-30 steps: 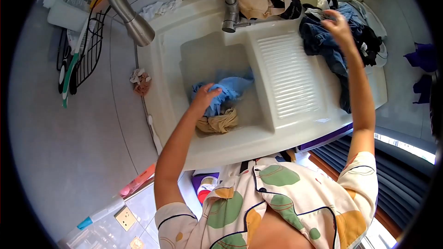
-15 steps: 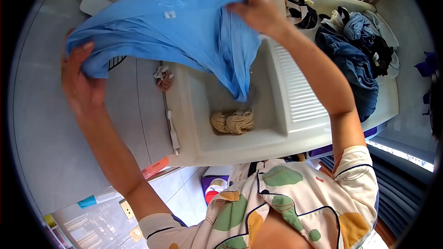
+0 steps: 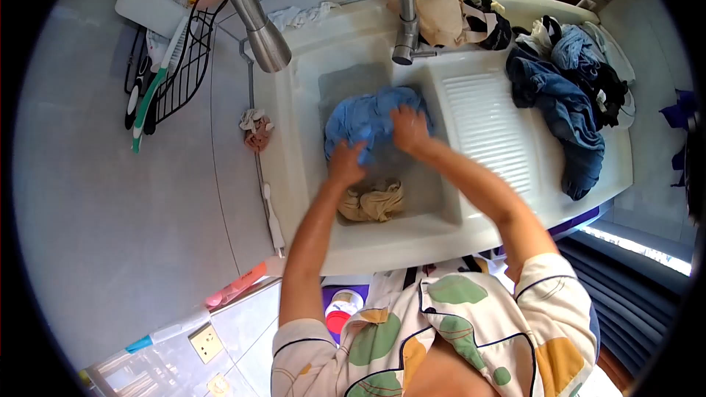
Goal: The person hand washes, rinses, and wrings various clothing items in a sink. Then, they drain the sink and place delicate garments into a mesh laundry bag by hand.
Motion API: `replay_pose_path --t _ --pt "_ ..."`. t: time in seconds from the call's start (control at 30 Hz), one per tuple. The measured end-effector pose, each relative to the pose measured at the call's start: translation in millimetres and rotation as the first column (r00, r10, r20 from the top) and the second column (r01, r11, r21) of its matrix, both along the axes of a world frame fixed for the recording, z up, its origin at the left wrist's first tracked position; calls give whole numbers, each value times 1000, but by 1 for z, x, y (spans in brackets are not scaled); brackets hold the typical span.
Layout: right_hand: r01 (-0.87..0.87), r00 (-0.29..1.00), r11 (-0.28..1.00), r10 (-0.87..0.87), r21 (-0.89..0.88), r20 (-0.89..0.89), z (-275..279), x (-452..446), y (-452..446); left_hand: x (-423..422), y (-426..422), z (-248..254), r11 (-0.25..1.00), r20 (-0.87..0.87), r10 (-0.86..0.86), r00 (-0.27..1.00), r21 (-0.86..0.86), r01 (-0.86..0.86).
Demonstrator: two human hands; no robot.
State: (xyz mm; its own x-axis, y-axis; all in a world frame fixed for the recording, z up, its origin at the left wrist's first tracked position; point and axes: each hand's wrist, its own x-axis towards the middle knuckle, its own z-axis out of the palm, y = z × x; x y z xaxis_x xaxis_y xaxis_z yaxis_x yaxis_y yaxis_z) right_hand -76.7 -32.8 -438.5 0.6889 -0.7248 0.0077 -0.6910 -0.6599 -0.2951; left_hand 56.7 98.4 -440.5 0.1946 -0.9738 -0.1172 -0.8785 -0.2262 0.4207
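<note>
Apparently both hands are on the blue cloth [image 3: 368, 114]: the left hand [image 3: 346, 165] touches its near left edge and the right hand [image 3: 409, 130] lies over its right side, thumb and fingers somewhat apart. Whether either pinches fabric, I cannot tell. The cloth lies bunched in the water of the sink [image 3: 412, 239], so a light hold might slip on wet folds, and a hard push could slop water over the front rim. The tan cloth [image 3: 375, 202] sits just nearer the person and could get dragged along or tangled. Beyond hang the taps; a high lift could snag the spout [image 3: 270, 45]. Farther right, the jeans [image 3: 562, 117] drape past the ribbed board [image 3: 485, 132], and their weight could pull them down.
</note>
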Motion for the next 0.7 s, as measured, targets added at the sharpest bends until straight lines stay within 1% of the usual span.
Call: replay_pose_path --t 0.03,0.07,0.1,0.13,0.17,0.2,0.23,0.27,0.3,0.33,0.37,0.4,0.43,0.47,0.5,0.53,0.57,0.63,0.67,0.7 --pt "3 997 999 0 46 -76 -30 -6 10 -10 2 -25 994 -89 50 995 102 -41" --pt "11 997 1000 -12 -13 -80 -56 -12 24 -18 5 -51 976 -173 108 979 208 -70" --pt "19 996 997 -25 -68 -83 -75 -18 36 -26 11 -77 976 -175 109 979 203 -72" --pt "17 996 997 -23 -71 -82 -84 -24 46 -34 18 -102 967 -79 115 990 236 -94" --pt "-45 992 998 40 -39 -118 -89 -31 55 -38 20 -109 956 16 119 993 268 -119" --pt "-105 983 994 104 1 -152 -94 -36 62 -37 23 -115 955 14 120 993 271 -120" --pt "-107 982 994 106 3 -154 -90 -38 63 -37 25 -112 922 -97 163 982 369 -117" --pt "-178 919 961 239 211 -313 -84 -39 61 -35 24 -108 883 -201 213 956 458 -100" --pt "-203 817 886 388 417 -426 -78 -40 58 -32 24 -102 885 -196 211 958 454 -102" --pt "-204 822 887 385 414 -420 -62 -36 54 -29 24 -82 929 -154 110 982 367 -46" --pt "-163 839 852 385 498 -385 -37 -29 46 -28 21 -57 960 -100 9 995 279 19" --pt "-124 854 807 384 578 -353 -9 -24 34 -28 8 -20 988 -185 22 983 153 6" --pt "-328 907 829 411 453 -94 28 -25 20 -35 -4 25 999 -276 28 961 29 -21" --pt "-487 873 831 460 268 160 61 -24 1 -36 -19 56 998 -268 30 963 -42 -43" --pt "-457 854 820 296 344 427 82 -29 -7 -34 -35 87 991 -258 34 965 -118 -66" --pt "-446 760 792 89 417 644 99 -35 -15 -34 -48 121 971 -327 9 945 -221 -86" --pt "-452 759 794 102 408 643 117 -42 -21 -35 -56 155 941 -393 -20 919 -319 -116" --pt "-532 505 748 -94 396 858 142 -51 -30 -40 -68 225 905 -343 29 939 -389 -170" --pt "-541 502 747 -82 386 861 139 -49 -27 -44 -71 260 850 -467 -15 884 -471 -234" --pt "-558 555 719 -49 415 830 126 -44 -23 -48 -74 291 787 -574 -78 815 -537 -303"
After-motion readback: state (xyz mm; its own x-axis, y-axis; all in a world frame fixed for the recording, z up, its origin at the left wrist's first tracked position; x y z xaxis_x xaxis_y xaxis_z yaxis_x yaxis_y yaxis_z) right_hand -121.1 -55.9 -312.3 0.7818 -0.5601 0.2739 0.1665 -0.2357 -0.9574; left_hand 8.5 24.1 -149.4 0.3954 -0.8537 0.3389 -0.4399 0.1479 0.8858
